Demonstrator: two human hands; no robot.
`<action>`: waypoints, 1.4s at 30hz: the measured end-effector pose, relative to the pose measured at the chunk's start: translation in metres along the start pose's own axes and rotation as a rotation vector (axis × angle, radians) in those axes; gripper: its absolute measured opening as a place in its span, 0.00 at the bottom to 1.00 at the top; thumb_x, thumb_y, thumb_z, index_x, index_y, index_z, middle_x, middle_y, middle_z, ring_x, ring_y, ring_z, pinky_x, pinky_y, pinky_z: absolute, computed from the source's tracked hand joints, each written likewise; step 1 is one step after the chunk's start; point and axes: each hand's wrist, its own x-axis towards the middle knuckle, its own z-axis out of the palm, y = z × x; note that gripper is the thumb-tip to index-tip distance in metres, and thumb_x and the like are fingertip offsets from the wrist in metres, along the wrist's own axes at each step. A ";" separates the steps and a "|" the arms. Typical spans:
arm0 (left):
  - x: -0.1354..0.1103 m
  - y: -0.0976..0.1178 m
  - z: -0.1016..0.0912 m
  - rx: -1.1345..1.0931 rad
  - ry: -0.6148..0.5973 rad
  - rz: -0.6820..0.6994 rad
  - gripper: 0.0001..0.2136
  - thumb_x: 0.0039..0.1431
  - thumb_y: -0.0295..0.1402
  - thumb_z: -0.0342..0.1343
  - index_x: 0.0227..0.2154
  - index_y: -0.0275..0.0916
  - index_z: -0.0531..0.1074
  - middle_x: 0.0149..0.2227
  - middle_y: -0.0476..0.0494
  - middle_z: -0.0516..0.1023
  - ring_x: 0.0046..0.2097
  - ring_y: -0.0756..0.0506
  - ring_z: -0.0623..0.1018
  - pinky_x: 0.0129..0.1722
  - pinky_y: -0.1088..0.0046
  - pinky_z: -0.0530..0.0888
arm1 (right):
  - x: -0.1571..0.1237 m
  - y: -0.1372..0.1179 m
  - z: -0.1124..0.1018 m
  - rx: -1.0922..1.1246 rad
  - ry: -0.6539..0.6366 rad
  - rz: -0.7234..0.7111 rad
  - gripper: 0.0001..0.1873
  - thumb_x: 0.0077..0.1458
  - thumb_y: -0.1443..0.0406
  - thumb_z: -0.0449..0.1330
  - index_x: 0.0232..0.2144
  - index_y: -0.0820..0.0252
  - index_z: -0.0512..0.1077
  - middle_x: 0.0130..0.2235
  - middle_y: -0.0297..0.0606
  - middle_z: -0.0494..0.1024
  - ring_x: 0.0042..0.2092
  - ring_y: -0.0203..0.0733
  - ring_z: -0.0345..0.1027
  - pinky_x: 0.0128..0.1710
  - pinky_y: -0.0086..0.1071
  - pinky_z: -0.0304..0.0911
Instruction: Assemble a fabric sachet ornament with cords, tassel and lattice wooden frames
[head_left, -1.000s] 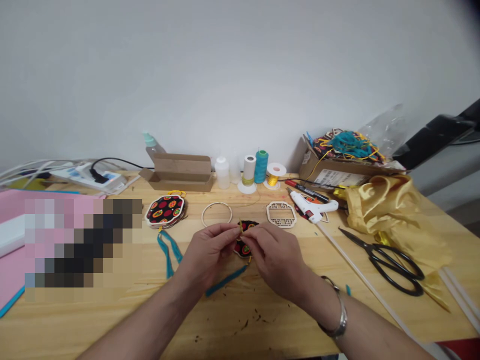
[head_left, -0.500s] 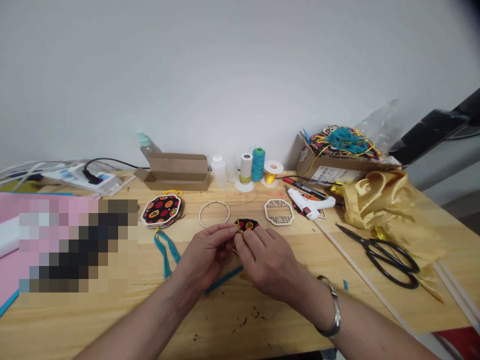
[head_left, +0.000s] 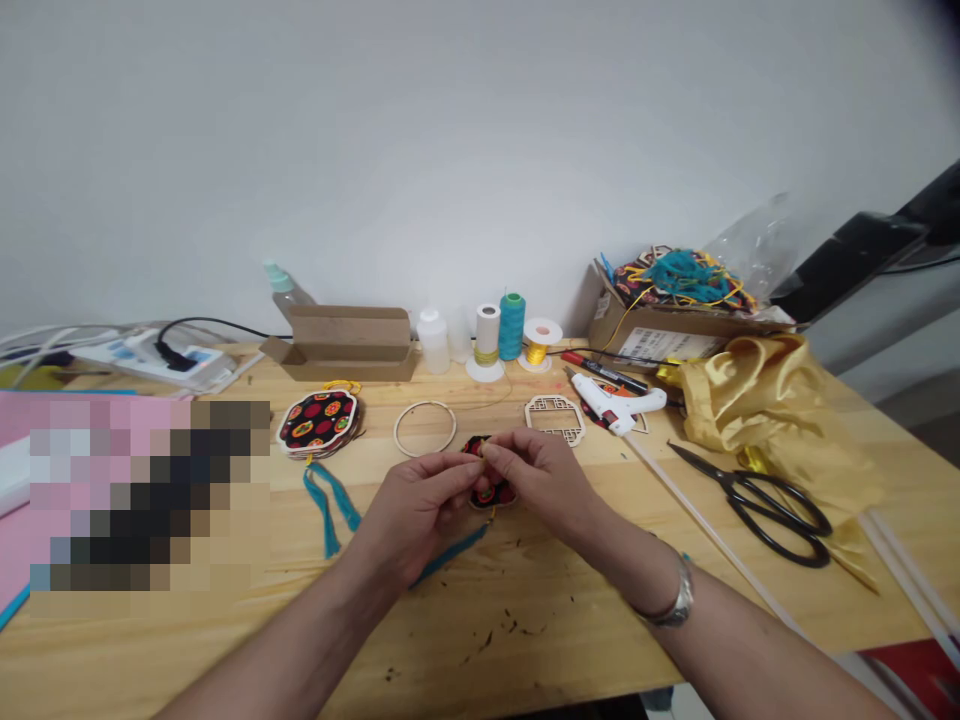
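In front of me lies a small black patterned fabric ornament [head_left: 491, 493] with red and orange rounds, partly covered by my hands. From its lower edge hang a short yellow cord and a teal tassel [head_left: 454, 552]. The fingers of my left hand [head_left: 420, 500] are pinched together at its top, on what looks like its thin yellow cord. My right hand [head_left: 536, 475] pinches at the same spot, thumb and forefinger meeting the left fingertips. The cord itself is mostly hidden by the fingers.
A stack of similar ornaments [head_left: 319, 422] lies left, with a wooden ring [head_left: 425, 429] and lattice frame [head_left: 555, 420] behind my hands. Thread spools [head_left: 512, 327] stand near the wall. A glue gun [head_left: 619, 402], black scissors [head_left: 757, 500] and gold cloth [head_left: 757, 400] lie right.
My right hand has turned and lifted from over the ornament to a thumb-and-finger pinch at its top. More of the ornament's face and lower edge now shows.
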 end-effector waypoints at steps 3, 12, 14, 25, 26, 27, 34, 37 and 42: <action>0.000 -0.002 -0.001 0.008 -0.048 -0.039 0.07 0.43 0.29 0.63 0.27 0.33 0.78 0.23 0.45 0.76 0.26 0.52 0.73 0.26 0.78 0.68 | -0.001 0.000 0.000 0.021 0.016 0.000 0.07 0.50 0.63 0.57 0.26 0.62 0.70 0.22 0.32 0.73 0.24 0.32 0.65 0.24 0.26 0.60; 0.000 0.004 0.001 -0.019 0.016 0.048 0.05 0.41 0.29 0.64 0.23 0.32 0.77 0.20 0.48 0.74 0.22 0.57 0.67 0.20 0.86 0.62 | 0.001 -0.003 -0.004 -0.059 -0.105 0.025 0.10 0.48 0.61 0.59 0.24 0.63 0.72 0.24 0.33 0.74 0.26 0.31 0.63 0.26 0.25 0.58; -0.001 0.005 0.001 -0.028 0.030 0.052 0.05 0.41 0.28 0.64 0.23 0.32 0.77 0.20 0.48 0.74 0.21 0.58 0.65 0.19 0.86 0.61 | 0.001 -0.005 -0.004 -0.064 -0.111 0.039 0.08 0.46 0.63 0.60 0.23 0.63 0.72 0.24 0.33 0.74 0.26 0.31 0.63 0.27 0.25 0.57; 0.001 0.007 0.001 -0.010 0.052 0.058 0.05 0.40 0.29 0.65 0.22 0.33 0.77 0.19 0.50 0.73 0.20 0.58 0.64 0.18 0.85 0.60 | 0.002 -0.005 -0.008 -0.025 -0.042 0.079 0.07 0.45 0.63 0.59 0.22 0.63 0.68 0.22 0.32 0.70 0.24 0.31 0.61 0.24 0.27 0.58; 0.001 0.007 0.002 -0.009 0.056 0.056 0.05 0.40 0.29 0.65 0.22 0.33 0.77 0.19 0.50 0.73 0.20 0.58 0.64 0.18 0.85 0.60 | 0.002 -0.005 -0.008 -0.034 -0.037 0.079 0.07 0.45 0.63 0.59 0.22 0.63 0.68 0.22 0.32 0.70 0.24 0.31 0.60 0.24 0.27 0.57; 0.000 0.007 0.002 -0.008 0.058 0.054 0.05 0.40 0.29 0.65 0.22 0.33 0.77 0.19 0.51 0.73 0.20 0.58 0.64 0.18 0.85 0.60 | 0.002 -0.005 -0.009 -0.043 -0.033 0.079 0.07 0.45 0.63 0.59 0.22 0.63 0.68 0.21 0.32 0.70 0.23 0.31 0.60 0.24 0.27 0.57; -0.002 0.007 0.002 0.070 0.048 0.079 0.05 0.41 0.31 0.64 0.22 0.35 0.77 0.18 0.52 0.72 0.19 0.58 0.63 0.17 0.84 0.58 | 0.002 -0.008 -0.008 0.065 -0.061 0.145 0.10 0.49 0.61 0.57 0.23 0.63 0.68 0.22 0.32 0.71 0.23 0.31 0.63 0.23 0.26 0.59; -0.003 0.007 0.003 0.164 0.051 0.072 0.05 0.43 0.32 0.63 0.22 0.35 0.77 0.15 0.54 0.69 0.17 0.58 0.61 0.16 0.83 0.55 | 0.001 -0.009 -0.006 0.146 -0.087 0.158 0.09 0.46 0.61 0.59 0.24 0.63 0.69 0.22 0.31 0.71 0.22 0.30 0.63 0.23 0.25 0.59; -0.004 0.006 0.005 0.204 0.026 0.060 0.03 0.43 0.30 0.62 0.22 0.36 0.78 0.15 0.54 0.70 0.17 0.58 0.62 0.17 0.83 0.57 | 0.001 -0.007 -0.003 0.166 -0.042 0.128 0.05 0.42 0.66 0.60 0.22 0.62 0.68 0.18 0.27 0.68 0.20 0.28 0.59 0.20 0.24 0.55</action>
